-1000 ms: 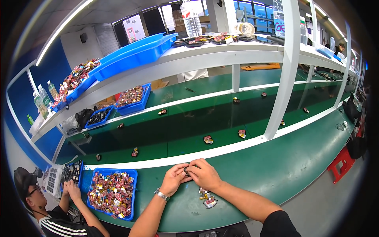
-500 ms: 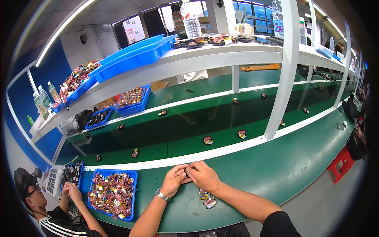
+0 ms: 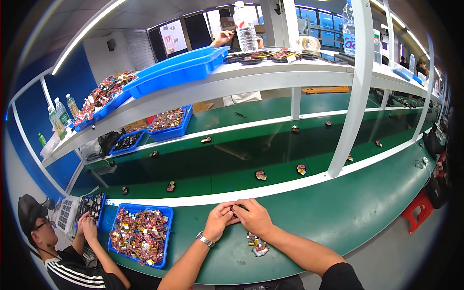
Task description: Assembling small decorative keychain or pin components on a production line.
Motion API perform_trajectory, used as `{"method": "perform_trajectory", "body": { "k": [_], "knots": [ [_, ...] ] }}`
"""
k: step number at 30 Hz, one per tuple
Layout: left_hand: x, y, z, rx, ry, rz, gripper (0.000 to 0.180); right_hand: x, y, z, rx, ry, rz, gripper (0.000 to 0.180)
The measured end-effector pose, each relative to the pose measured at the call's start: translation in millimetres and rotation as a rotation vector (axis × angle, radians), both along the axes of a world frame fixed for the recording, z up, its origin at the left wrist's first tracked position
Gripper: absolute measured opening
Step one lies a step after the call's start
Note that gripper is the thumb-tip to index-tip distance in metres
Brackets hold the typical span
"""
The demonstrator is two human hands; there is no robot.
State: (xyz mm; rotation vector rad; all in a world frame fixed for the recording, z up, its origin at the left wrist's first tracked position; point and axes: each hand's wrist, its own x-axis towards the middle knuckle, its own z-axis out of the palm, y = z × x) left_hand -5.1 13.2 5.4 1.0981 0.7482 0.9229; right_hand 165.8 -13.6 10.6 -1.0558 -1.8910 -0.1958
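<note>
My left hand [image 3: 221,223], with a metal watch on its wrist, and my right hand [image 3: 253,220] meet over the green worktop. Their fingertips pinch a small dark part [image 3: 235,212], mostly covered by the fingers, so its kind is unclear. Beside my right forearm lie a few small assemblies [image 3: 260,251] with red, white and yellow pieces. To the left of my hands stands a blue tray [image 3: 170,231] heaped with many similar small pieces.
A co-worker [image 3: 58,246] sits at the far left, hands together. Beyond a white rail [image 3: 212,199], spaced small assemblies [image 3: 261,175] lie on a green belt. A white post [image 3: 355,96] rises at right. The shelf above holds blue trays [image 3: 179,67] and bottles [image 3: 245,29].
The view has shifted slightly, moving the scene a little to the right. My fingers have shifted slightly around the small part. Another person's hand now shows behind the shelf.
</note>
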Motion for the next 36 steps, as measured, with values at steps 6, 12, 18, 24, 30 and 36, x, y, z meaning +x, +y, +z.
{"method": "perform_trajectory", "body": {
  "k": [6,12,18,24,30,36],
  "knots": [
    [1.4,-0.5,0.4,0.006,-0.017,-0.001,0.031,2.1,4.2,-1.6,-0.004,-0.031,0.014,0.023],
    [-5.6,6.1,-5.4,-0.026,-0.101,0.084,0.036,-7.5,2.1,8.9,-0.178,-0.012,0.108,0.039],
    [-5.0,13.6,-3.9,-0.006,-0.177,0.314,0.039,-17.6,64.8,0.9,-0.205,0.066,0.083,0.033],
    [-10.6,17.8,-9.5,0.651,0.563,0.567,0.011,-37.3,142.1,-4.5,-0.388,0.086,0.013,0.041],
    [-16.2,9.9,-14.6,0.845,0.682,0.302,0.014,-101.8,181.5,30.2,-0.445,-0.316,-0.020,0.055],
    [-18.1,10.6,-12.8,0.731,0.801,0.217,0.024,-189.4,217.3,23.1,-0.543,-0.453,0.444,0.064]
  ]
}}
